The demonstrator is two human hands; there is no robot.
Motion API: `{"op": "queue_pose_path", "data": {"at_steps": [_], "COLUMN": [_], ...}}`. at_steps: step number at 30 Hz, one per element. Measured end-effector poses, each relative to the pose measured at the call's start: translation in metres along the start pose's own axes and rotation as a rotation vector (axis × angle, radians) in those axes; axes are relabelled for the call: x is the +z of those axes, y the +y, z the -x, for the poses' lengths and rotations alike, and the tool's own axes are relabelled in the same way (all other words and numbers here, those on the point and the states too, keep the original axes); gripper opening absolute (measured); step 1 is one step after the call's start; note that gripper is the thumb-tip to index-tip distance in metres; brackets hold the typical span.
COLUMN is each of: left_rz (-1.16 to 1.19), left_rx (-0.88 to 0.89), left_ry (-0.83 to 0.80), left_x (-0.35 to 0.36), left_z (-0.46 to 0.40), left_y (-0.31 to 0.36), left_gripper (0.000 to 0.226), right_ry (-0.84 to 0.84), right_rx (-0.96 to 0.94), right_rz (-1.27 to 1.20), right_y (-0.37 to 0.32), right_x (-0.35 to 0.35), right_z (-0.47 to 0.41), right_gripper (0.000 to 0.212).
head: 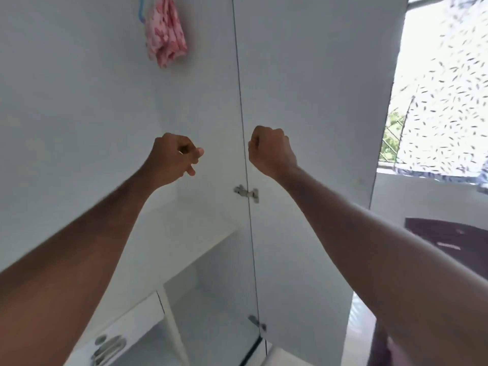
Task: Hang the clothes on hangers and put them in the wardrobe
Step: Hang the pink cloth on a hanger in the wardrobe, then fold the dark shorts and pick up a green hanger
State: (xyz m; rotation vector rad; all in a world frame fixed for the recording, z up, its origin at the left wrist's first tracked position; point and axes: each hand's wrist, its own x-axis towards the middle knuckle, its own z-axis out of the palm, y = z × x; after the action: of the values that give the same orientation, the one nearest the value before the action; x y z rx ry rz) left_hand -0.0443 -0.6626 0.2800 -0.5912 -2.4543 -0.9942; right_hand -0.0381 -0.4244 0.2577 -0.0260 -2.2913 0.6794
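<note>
Forearms reach up into the open wardrobe (79, 107); left hand (173, 157) has its fingers curled, seemingly holding nothing, right hand (270, 151) is clenched in an empty fist. Beyond them, a pink patterned garment (165, 33) hangs on a blue hanger (141, 10) high inside

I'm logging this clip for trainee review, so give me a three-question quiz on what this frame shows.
1. True or false: the pink garment hangs inside the wardrobe.
2. The hanger hook holding it is: A red, B blue, C black.
3. What is the open wardrobe door fixed with, below the right hand?

Key: 1 true. 2 B. 3 Metal hinges. Both hands, the left hand too, have curled fingers holding nothing visible.
</note>
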Motion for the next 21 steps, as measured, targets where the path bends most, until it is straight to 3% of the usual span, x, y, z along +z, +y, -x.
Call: {"op": "queue_pose_path", "data": {"at_steps": [9,21], "left_rz": [0.144,0.292], "left_rx": [-0.063,0.103], "left_ry": [-0.389,-0.871], "left_x": [0.204,0.449], "left_z": [0.187,0.444], "left_y": [0.075,0.368], "left_gripper": [0.021,0.018], "right_ry": [-0.256,-0.267], "right_rx": [0.337,0.873], "right_rz": [0.235,0.379], "right_y": [0.178,0.377], "right_x": [-0.088,-0.365], "right_z": [0.27,0.606], "right_gripper": [0.018,0.016]}}
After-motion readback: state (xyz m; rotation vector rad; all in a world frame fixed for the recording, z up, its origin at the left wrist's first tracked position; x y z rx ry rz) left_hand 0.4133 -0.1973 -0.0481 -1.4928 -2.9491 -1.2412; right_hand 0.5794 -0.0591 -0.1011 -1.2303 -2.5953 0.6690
